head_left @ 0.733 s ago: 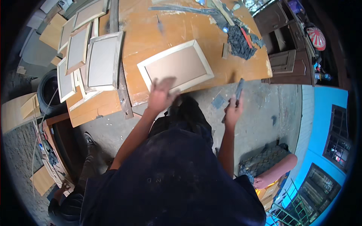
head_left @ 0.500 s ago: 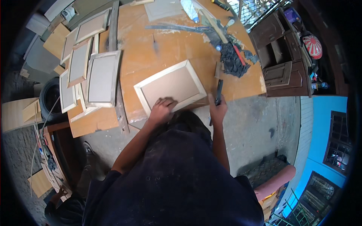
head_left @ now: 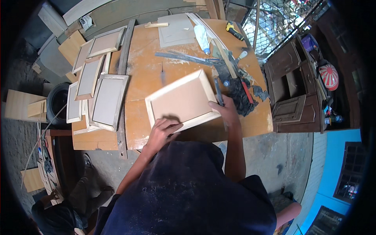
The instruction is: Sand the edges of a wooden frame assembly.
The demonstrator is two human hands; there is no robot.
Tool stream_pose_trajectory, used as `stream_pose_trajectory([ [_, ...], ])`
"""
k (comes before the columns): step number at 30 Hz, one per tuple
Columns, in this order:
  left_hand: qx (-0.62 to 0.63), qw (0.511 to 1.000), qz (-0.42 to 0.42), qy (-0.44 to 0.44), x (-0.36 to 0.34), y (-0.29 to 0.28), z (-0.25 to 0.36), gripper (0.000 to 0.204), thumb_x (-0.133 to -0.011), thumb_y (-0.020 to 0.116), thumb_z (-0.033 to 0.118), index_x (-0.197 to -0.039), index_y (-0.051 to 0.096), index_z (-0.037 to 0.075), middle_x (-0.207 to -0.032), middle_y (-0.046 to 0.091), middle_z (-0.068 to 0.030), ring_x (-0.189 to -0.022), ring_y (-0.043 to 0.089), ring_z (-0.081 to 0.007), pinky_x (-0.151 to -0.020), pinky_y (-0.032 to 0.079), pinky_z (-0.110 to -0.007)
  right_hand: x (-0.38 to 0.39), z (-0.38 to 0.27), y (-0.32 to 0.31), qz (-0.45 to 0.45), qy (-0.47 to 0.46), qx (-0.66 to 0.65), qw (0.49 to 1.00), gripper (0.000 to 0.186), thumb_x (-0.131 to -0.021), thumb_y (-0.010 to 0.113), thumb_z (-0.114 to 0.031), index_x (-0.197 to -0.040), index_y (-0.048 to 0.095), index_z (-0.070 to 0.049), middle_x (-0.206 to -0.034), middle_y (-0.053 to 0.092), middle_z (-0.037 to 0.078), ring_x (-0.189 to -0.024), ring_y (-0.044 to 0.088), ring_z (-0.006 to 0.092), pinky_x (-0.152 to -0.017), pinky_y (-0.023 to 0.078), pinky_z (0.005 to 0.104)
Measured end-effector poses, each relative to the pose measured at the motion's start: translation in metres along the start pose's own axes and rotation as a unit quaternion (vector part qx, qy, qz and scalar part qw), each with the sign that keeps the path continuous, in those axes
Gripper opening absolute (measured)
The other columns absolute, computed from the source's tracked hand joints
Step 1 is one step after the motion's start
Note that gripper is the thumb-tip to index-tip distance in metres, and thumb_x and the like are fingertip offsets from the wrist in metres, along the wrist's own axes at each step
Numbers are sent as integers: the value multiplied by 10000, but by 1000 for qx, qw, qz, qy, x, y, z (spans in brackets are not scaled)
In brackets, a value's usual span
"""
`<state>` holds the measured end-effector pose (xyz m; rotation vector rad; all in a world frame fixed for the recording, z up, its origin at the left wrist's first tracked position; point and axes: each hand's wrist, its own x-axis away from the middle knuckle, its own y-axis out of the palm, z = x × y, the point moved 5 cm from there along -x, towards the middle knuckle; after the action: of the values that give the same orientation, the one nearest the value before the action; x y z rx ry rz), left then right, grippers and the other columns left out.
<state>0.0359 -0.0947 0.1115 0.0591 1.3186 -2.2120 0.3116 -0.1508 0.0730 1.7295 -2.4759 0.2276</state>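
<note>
A pale wooden picture frame (head_left: 178,100) with a light brown backing lies in front of me, tilted, its near edge raised a little off the tabletop. My left hand (head_left: 161,132) is closed on the near rail, fingers curled over the wood. At the near right corner, my right hand (head_left: 228,111) grips a long, narrow, dark tool (head_left: 218,91), whose kind I cannot make out. The thumb of that hand rests on the frame's right side.
Several wooden frames (head_left: 105,102) are piled at the left of the orange-brown table (head_left: 141,51). Beyond my right hand lie a crumpled black sheet (head_left: 239,96), a red-handled tool (head_left: 247,93), a handsaw (head_left: 184,58), a white bottle (head_left: 201,38) and a yellow-black tool (head_left: 234,31). Another person (head_left: 70,207) sits lower left.
My right hand has come up with the dark tool to the frame's right corner. The frame's near edge has lifted and turned slightly. The view has tilted, so the table appears lower.
</note>
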Motion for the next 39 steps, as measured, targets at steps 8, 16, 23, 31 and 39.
stream_pose_trajectory([
  [8, 14, 985, 144, -90, -42, -12, -12, 293, -790, 763, 84, -1077, 727, 39, -1116, 704, -115, -1003, 647, -293, -897, 494, -386, 44, -162, -18, 146, -245, 264, 921, 208, -836, 721, -74, -1011, 654, 16, -834, 693, 162, -764, 693, 257, -706, 513, 337],
  [16, 47, 983, 99, -150, -22, 12, -26, 289, -830, 722, 61, -1116, 716, 25, -1148, 695, -173, -1026, 667, -326, -912, 522, -390, 46, -148, -33, 179, -293, 286, 895, 281, -819, 696, -35, -1095, 662, 1, -910, 702, 179, -857, 706, 345, -760, 532, 365],
  [23, 125, 960, 70, -242, -30, 21, -33, 284, -837, 720, 72, -1116, 707, 19, -1128, 696, -177, -970, 674, -307, -885, 538, -357, 51, -149, -29, 146, -306, 285, 897, 373, -758, 693, -12, -1128, 656, 7, -991, 695, 203, -933, 687, 386, -808, 537, 401],
  [31, 239, 917, 43, -316, -34, 37, -80, 495, -842, 769, 90, -1301, 600, 18, -1198, 679, -113, -1016, 643, -195, -898, 517, -320, 55, -151, -27, 123, -359, 300, 875, 433, -701, 708, -7, -1131, 656, 15, -968, 694, 186, -874, 691, 363, -775, 536, 364],
  [39, 457, 852, 155, -200, -107, -81, -45, 433, -905, 689, -14, -1311, 538, -21, -1219, 651, -79, -1092, 615, -156, -941, 486, -281, 98, -141, -79, 326, -299, -38, 896, 422, -782, 762, -26, -1153, 563, -15, -1111, 616, 79, -989, 594, 185, -907, 484, 331],
])
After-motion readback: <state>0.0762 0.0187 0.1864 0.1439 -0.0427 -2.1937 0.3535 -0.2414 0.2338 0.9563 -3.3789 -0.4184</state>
